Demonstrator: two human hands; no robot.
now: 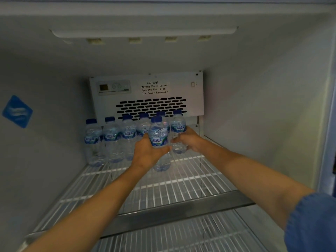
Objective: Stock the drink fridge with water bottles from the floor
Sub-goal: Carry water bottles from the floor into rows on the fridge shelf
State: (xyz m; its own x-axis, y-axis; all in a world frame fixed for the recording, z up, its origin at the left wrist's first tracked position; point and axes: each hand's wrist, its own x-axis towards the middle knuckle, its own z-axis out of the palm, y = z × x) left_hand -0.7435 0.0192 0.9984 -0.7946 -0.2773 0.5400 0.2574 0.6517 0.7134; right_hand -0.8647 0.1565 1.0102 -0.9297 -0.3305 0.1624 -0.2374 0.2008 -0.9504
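Observation:
Both of my arms reach deep into the open fridge. My left hand is wrapped around a clear water bottle with a blue cap and an AQUA label, just in front of the back row, its base at the wire shelf. My right hand grips another water bottle at the right end of the row. Several more bottles stand upright side by side along the back of the shelf, under the vent panel.
The white vent panel with a caution notice sits on the back wall. A metal bar edges the shelf front, and a lower wire shelf shows beneath. A blue sticker marks the left wall.

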